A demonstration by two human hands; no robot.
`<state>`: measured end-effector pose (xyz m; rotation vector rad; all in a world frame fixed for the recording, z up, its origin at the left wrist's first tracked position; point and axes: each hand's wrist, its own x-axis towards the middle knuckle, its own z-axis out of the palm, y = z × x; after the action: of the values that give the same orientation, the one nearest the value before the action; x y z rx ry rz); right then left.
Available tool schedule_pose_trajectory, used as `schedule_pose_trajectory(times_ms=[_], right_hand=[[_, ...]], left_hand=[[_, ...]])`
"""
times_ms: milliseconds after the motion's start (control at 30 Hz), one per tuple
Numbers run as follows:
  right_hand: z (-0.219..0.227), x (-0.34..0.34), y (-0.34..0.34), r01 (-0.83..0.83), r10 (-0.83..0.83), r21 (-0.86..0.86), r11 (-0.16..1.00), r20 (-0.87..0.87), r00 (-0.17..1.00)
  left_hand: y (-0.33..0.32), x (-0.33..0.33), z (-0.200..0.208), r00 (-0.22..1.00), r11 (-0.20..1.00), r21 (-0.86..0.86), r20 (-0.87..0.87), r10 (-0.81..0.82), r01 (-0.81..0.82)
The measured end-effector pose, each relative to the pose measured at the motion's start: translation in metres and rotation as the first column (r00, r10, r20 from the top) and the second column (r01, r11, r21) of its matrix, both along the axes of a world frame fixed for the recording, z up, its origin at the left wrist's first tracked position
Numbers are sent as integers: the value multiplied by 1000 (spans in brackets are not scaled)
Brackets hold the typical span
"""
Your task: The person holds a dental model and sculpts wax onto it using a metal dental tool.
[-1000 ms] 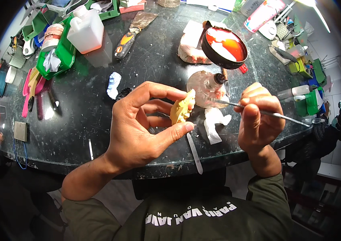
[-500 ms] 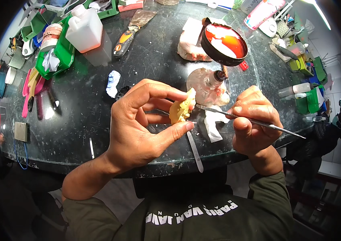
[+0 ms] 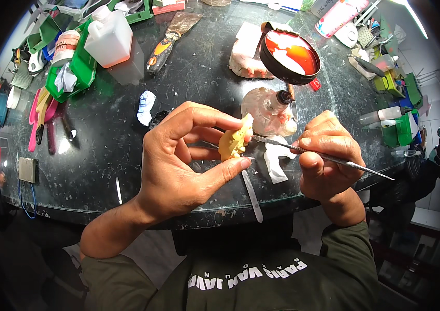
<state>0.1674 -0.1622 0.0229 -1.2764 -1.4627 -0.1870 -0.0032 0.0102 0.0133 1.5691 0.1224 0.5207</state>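
Observation:
Between the thumb and fingers of my left hand (image 3: 176, 160) is a small yellow dental cast (image 3: 232, 144) with white and pinkish parts along its right edge. My right hand (image 3: 331, 155) grips a thin metal dental carving tool (image 3: 276, 142) like a pen. Its left tip meets the right edge of the cast or sits very close to it; I cannot tell which. The other end points down to the right. Below the cast, a flat metal handle (image 3: 252, 197) lies on the dark table. A white folded piece (image 3: 276, 166) rests between my hands.
Beyond my hands stands a glass burner bottle (image 3: 255, 110) with a dark cap. A round black pan (image 3: 281, 76) of red liquid is behind it, beside a pinkish-white cast (image 3: 244, 59). Farther left are a scraper (image 3: 167, 46), a plastic jug (image 3: 108, 41) and a green bin (image 3: 85, 70).
The cast has turned very slightly in my left fingers, and the tool tip has shifted a little against its right edge. Both hands otherwise keep their places.

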Motion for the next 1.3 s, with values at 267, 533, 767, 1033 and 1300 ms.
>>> schedule_pose_trajectory(times_ms=[267,533,767,1033,1300], right_hand=[[0,2,1,-14,14,11,1000,10,1000],[0,2,1,-16,16,5,1000,14,1000],[0,1,2,-12,12,24,1000,2,1000],[2,2,0,-17,17,-11,1000,24,1000],[4,3,-2,-20,21,-37,999,34,999]], left_hand=[[0,0,2,1000,1000,2,-2,4,-4],[-1,-1,3,1000,1000,5,-11,9,-9],[0,0,2,1000,1000,2,-4,5,-5],[-1,0,3,1000,1000,-9,-9,11,-11],[-1,0,4,1000,1000,-16,-11,6,-6]])
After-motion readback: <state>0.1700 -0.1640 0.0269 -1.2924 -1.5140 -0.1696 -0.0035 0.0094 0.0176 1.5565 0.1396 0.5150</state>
